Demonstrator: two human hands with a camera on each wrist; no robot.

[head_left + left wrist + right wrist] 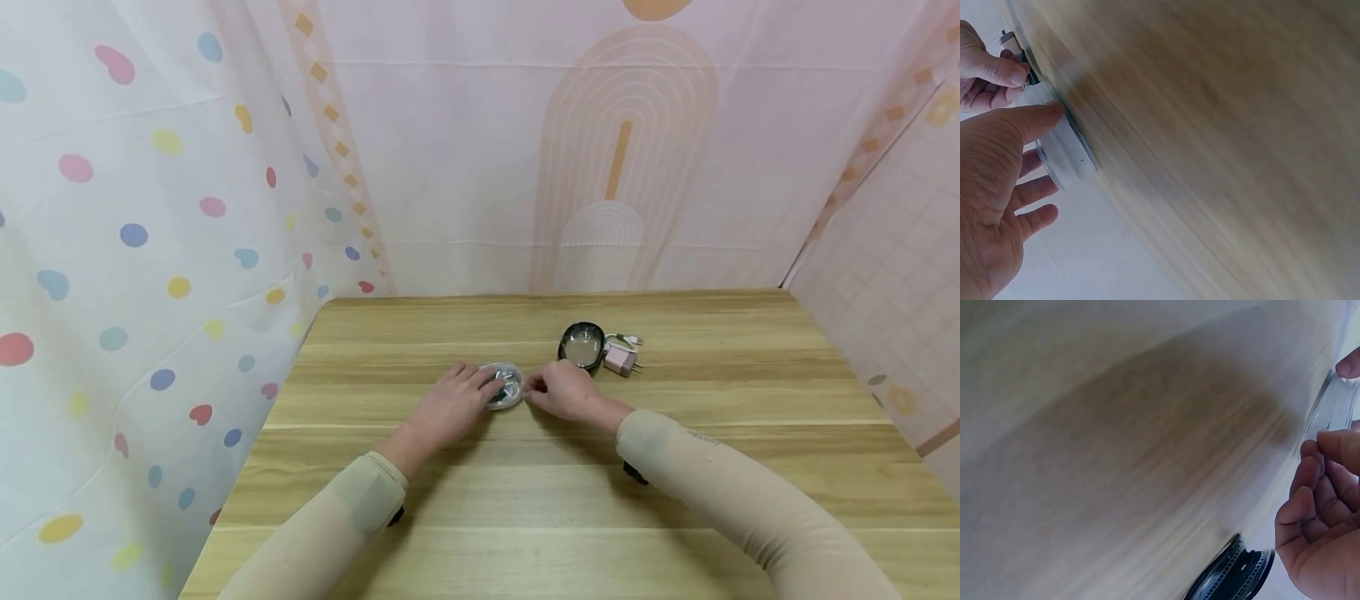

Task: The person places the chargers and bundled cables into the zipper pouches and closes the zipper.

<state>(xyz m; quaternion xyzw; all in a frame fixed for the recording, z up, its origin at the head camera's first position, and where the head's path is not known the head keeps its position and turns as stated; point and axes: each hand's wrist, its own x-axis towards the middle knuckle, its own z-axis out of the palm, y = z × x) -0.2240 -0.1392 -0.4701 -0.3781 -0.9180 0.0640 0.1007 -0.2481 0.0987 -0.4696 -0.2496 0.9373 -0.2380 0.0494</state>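
A low, clear round container (511, 385) lies on the wooden table, with small dark and silvery things visible inside. My left hand (459, 402) grips it from the left, the thumb (1041, 119) against its near wall and the fingers reaching over and behind. At its right edge is my right hand (562, 390), where the thumb and forefinger tips (1319, 440) pinch together at the rim. What exactly lies between those tips is too small to tell. The other fingers of that hand are curled.
Just beyond the right hand stands a black-rimmed oval thing (582, 343) with a see-through middle. Beside it lie a pinkish plug charger (622, 358) and a short white cable (630, 340). Patterned curtains (450, 167) hang behind the table and at its sides.
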